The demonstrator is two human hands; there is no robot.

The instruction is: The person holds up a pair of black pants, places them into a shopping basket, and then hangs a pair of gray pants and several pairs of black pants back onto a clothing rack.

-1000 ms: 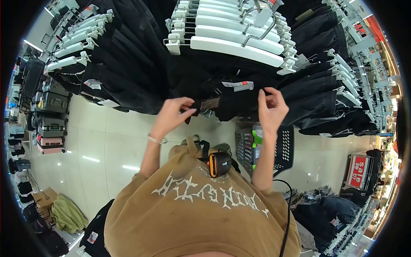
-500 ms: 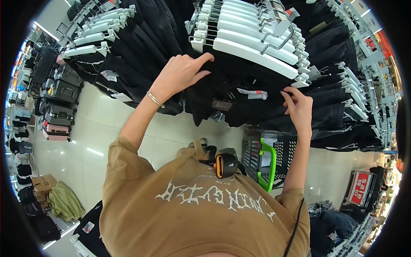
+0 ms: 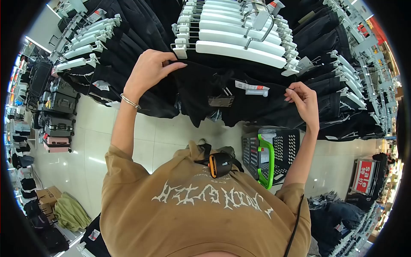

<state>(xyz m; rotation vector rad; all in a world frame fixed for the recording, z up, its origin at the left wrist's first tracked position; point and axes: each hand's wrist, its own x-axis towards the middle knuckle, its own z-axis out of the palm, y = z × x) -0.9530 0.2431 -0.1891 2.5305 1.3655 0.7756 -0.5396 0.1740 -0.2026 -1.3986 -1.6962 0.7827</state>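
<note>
A pair of black trousers hangs at the front of the rack, tags on its front. At one top corner, my left hand pinches the waistband between thumb and fingers, just below a hanger clip. My right hand has its fingertips closed on the opposite edge. Between the hands, a white and red price tag and a dark label lie on the cloth. Above it, the white clip hanger leads a row of similar hangers with metal hooks.
More dark trousers hang on the left and right. A black shopping basket with a green handle stands on the floor below. Suitcases line the left side. A red sale sign stands at right.
My left hand has moved left and slightly down, drawing the waistband corner outward. My right hand has shifted a little right and down, and the trousers look more spread.
</note>
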